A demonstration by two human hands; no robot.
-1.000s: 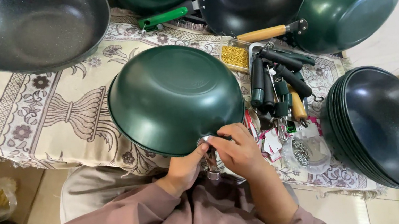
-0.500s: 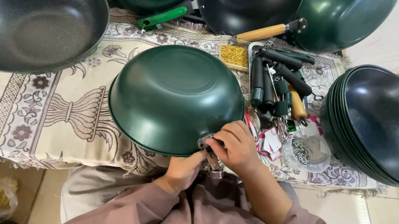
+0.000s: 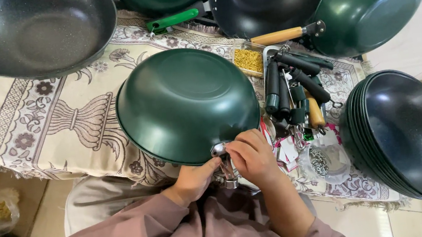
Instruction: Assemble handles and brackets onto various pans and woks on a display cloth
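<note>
A dark green wok [image 3: 187, 102] lies upside down on the patterned cloth [image 3: 30, 122], its near rim toward me. A shiny metal handle bracket [image 3: 221, 150] sticks out from that rim. My left hand [image 3: 193, 180] pinches the bracket from below. My right hand [image 3: 252, 156] closes over the bracket from the right, fingers curled on a small metal part that is mostly hidden. Both sleeves are mauve.
A stack of dark woks [image 3: 417, 133] stands at the right. Loose black handles [image 3: 294, 87], a tray of yellow screws [image 3: 249, 59] and a bag of small metal parts [image 3: 320, 159] lie beside the wok. More woks [image 3: 28, 31] line the far edge, one with a wooden handle [image 3: 276, 36].
My right hand has shifted slightly over the bracket and my left hand has moved a little closer under it. The wok has stayed in place.
</note>
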